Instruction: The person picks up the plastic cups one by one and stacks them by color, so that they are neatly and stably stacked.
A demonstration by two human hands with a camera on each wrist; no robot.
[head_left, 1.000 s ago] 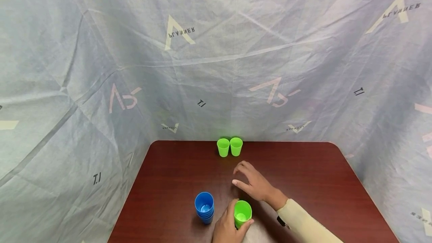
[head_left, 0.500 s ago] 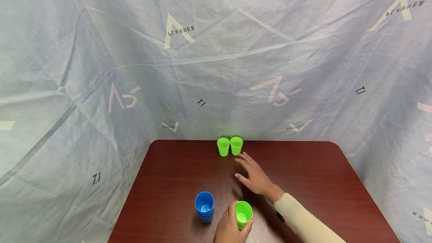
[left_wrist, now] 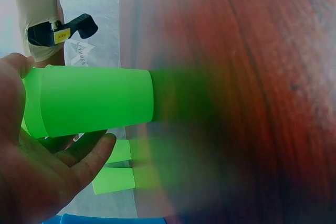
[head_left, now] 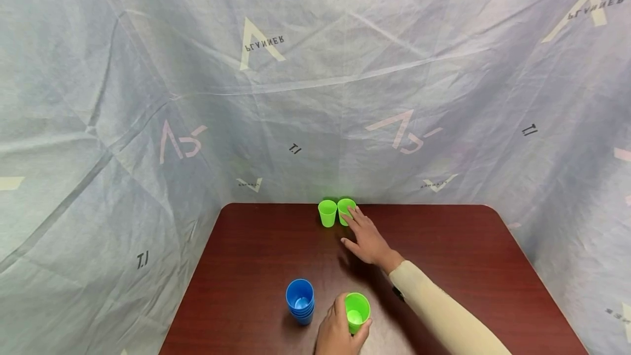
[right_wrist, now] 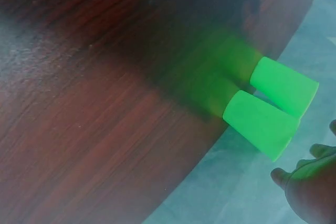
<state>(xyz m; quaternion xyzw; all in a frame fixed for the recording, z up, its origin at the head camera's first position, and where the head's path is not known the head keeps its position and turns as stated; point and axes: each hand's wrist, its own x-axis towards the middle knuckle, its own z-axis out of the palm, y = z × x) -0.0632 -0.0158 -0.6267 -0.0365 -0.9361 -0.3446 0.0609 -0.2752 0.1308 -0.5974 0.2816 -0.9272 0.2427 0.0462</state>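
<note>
My left hand [head_left: 335,328] grips a green cup [head_left: 357,315] near the front of the table, thumb and fingers round its sides. In the left wrist view a line circles that cup [left_wrist: 94,100] below its rim; whether another is nested in it I cannot tell. My right hand [head_left: 368,241] reaches across with its fingers spread, fingertips overlapping the right one of two upright green cups at the back. That right cup [head_left: 343,217] stands close beside the left cup [head_left: 327,214]. In the right wrist view, a gap separates my fingers [right_wrist: 282,176] from both cups.
A stack of blue cups [head_left: 300,303] stands to the left of my left hand. Beneath everything is a dark reddish-brown wooden table [head_left: 246,267]. Grey printed cloth [head_left: 315,125] hangs behind the table's far edge and along both sides.
My right hand has moved forward, away from the front of the table, up to the green cups at the back. The left hand keeps its grip on its green cup almost unmoved.
</note>
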